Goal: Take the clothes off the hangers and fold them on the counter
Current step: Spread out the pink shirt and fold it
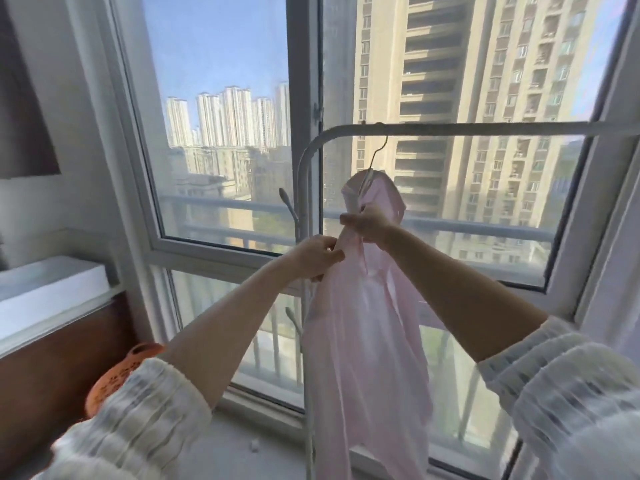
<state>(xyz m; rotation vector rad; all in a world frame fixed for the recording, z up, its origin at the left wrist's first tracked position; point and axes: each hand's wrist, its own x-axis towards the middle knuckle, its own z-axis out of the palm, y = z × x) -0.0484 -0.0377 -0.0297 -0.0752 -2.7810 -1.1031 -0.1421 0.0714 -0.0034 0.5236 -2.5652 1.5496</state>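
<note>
1. A pale pink shirt (367, 341) hangs on a wire hanger (375, 157), whose hook sits over the white rail (485, 128) of a drying rack standing in front of the window (221, 133). The garment is bunched and hangs long, its lower edge dropping out of view.

2. The person's left hand (317, 258) has its grip closed on the shirt's front edge, fingers curled and pinching the cloth just below the collar area.

3. The right hand (369, 225) sits a little higher, touching the same strip of fabric, fingers curled round it near the neck. From how both hands work the front opening, I judge they are undoing a button or loosening the neck so the shirt can slip off.

4. As for progress: the shirt is not yet off the hanger, and the hanger is not yet off the rail. Nothing folded shows anywhere I can see, so I take this as the early part of the job for this garment.

5. What is left, by my reckoning: free the shirt, carry it to the tabletop, and fold it. I see no other hung clothes on the visible stretch of rail.

6. To the left, a white ledge (52, 289) tops a dark wooden panel, and an orange perforated basket (117, 379) peeks out behind the left sleeve (138, 420). Whether that ledge is the folding surface I cannot tell.
</note>
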